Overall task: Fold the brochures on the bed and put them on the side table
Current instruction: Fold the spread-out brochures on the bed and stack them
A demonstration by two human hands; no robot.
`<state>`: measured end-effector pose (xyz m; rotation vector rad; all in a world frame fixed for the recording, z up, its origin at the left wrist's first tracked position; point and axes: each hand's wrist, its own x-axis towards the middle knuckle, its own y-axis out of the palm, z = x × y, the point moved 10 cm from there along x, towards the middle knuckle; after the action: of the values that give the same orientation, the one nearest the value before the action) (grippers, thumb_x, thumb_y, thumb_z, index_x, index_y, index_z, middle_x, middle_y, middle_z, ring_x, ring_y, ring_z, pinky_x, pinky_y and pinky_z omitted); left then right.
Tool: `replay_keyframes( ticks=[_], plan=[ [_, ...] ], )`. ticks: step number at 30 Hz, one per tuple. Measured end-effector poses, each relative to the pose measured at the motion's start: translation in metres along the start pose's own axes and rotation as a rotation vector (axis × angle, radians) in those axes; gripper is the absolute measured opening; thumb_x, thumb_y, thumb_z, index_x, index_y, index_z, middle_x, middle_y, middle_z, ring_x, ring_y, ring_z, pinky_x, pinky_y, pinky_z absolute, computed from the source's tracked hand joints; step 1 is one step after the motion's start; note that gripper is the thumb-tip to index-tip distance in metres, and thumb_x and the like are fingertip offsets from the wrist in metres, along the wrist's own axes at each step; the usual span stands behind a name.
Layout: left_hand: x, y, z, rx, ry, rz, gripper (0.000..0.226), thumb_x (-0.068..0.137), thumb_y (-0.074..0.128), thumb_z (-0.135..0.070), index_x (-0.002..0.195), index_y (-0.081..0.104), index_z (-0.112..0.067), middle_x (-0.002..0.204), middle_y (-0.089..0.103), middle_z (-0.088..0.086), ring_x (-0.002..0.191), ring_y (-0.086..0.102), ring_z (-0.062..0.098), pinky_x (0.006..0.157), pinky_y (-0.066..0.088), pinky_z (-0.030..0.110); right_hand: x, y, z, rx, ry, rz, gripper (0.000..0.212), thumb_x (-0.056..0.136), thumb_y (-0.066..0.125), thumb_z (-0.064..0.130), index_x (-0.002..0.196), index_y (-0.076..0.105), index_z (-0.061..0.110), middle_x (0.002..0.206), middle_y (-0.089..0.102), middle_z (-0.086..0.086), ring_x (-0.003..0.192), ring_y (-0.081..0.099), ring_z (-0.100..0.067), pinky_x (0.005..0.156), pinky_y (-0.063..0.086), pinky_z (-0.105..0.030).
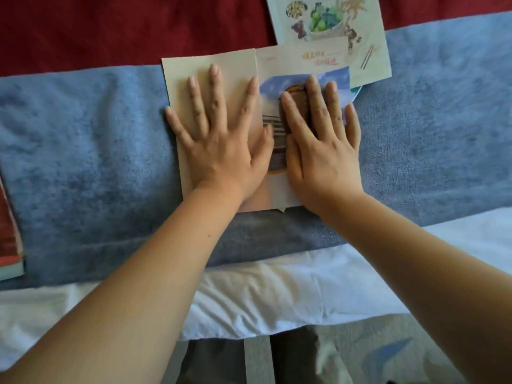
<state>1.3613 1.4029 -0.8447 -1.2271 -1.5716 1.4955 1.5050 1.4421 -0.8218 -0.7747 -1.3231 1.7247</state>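
The brochure (pixel 277 65) you are folding lies flat on the blue blanket (pixel 83 162) across the bed, and both your palms are pressed onto it: your left hand (pixel 219 134), fingers spread wide, flattens the plain beige flap, while your right hand (pixel 321 139), fingers together and flat, bears down on the printed panel with the sky picture. Neither hand grips anything; both are open and pushing down. The fold line runs between your two thumbs. The risk from here, as I judge it, is a crooked crease: the blanket beneath your palms is soft, so uneven pressure could let the paper slide or buckle, and a small torn-looking corner already pokes out at the near edge below your right wrist. Just beyond your right fingertips a second brochure (pixel 332 23), with drawings of vegetables and chopsticks, is partly tucked under the first, so a sweep could drag it askew. Orange handwriting-style characters sit beyond your right fingers, too blurred to read. Far off to your left a stack of papers (pixel 11 245) rests at the blanket's edge. No side table is in view.
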Motion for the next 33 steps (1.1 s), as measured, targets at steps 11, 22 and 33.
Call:
replay_keyframes(
  ticks=[11,22,33],
  plan=[
    [-0.043,-0.016,0.146,0.056,-0.070,-0.009,0.072,0.097,0.028,-0.066,0.163,0.010,-0.040,0.172,-0.002,0.010,0.157,-0.003,0.038,0.119,0.002,0.071,-0.002,0.045,0.127,0.000,-0.197,0.140,0.053,0.107,0.037,0.048,0.158,0.036,0.035,0.170,0.018,-0.009,0.158,0.015,-0.027,0.126,0.010,-0.052],
    [-0.067,-0.031,0.213,-0.201,-0.040,-0.119,0.095,0.091,0.045,-0.078,0.162,0.026,-0.016,0.169,0.011,0.021,0.158,0.008,0.033,0.126,0.018,0.049,0.004,0.060,0.158,-0.069,-0.155,0.208,0.074,0.097,0.034,0.043,0.165,0.010,0.025,0.172,0.004,-0.008,0.159,0.002,-0.025,0.127,0.003,-0.053],
    [-0.075,-0.045,0.230,-1.124,-0.146,-0.038,0.109,0.084,0.055,-0.079,0.160,0.025,-0.009,0.166,0.027,0.005,0.154,0.025,0.009,0.126,0.026,0.036,0.000,0.073,0.208,0.019,-0.273,0.261,0.062,0.105,0.013,0.044,0.165,0.012,0.027,0.173,0.006,0.000,0.159,-0.002,-0.026,0.126,-0.006,-0.055]
  ],
)
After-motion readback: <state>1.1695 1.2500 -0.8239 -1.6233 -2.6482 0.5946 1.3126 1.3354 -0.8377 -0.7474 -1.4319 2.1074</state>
